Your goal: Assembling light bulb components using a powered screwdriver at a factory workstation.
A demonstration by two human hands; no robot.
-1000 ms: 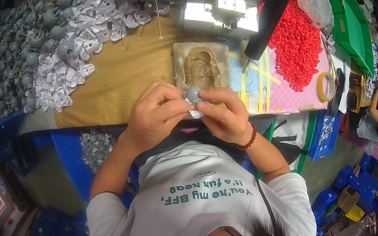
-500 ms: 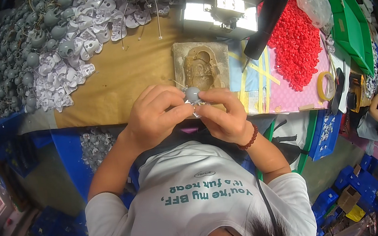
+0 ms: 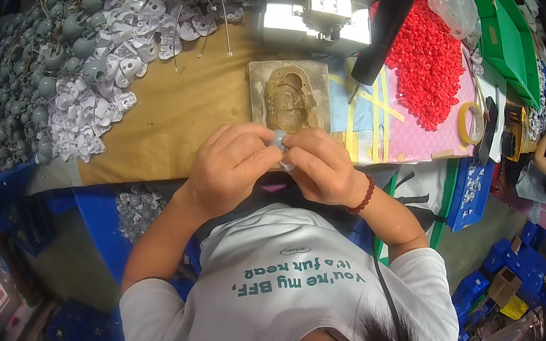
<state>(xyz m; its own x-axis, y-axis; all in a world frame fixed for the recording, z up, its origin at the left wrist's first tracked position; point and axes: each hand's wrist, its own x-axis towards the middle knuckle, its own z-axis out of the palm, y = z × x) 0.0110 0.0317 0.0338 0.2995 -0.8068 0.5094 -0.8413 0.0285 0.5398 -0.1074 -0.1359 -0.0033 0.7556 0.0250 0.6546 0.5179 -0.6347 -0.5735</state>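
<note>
Head view: my left hand point(image 3: 228, 169) and right hand point(image 3: 320, 168) both pinch a small grey plastic part point(image 3: 278, 144) at the near table edge. Just beyond sits a worn tan mould block point(image 3: 290, 95). Far left: heap of grey moulded parts point(image 3: 57, 74). Right: red caps point(image 3: 426, 59) on pink sheet, yellow tape roll point(image 3: 470, 124).

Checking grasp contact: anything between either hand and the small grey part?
Nothing visible. Both the left hand and right hand pinch the small grey part directly with bare fingertips, just in front of the worn mould block.
</note>
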